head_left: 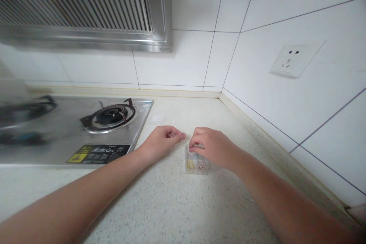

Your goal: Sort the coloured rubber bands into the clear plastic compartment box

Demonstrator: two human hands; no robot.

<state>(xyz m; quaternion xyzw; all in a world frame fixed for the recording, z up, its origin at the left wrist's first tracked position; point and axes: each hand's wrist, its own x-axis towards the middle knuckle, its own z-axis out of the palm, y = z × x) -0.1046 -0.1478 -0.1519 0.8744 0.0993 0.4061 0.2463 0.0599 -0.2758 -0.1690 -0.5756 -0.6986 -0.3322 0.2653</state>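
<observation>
A small clear plastic box (197, 170) stands on the speckled counter, with a yellow coiled band (190, 165) and a pink coiled band (202, 165) in its near compartments. Over the far part of the box is my right hand (210, 145), fingertips pinched together; whatever is between them is too small to make out. To the left of the box, my left hand (162, 141) pinches a small pink band (183, 135) between thumb and fingers. My right hand hides the box's far compartments.
A steel gas hob (111, 137) with black burners lies to the left. Above it hangs a range hood (160, 42). A small pale sheet (157, 119) lies beyond my left hand. White tiled walls meet at the back corner, with a socket (296, 60) on the right.
</observation>
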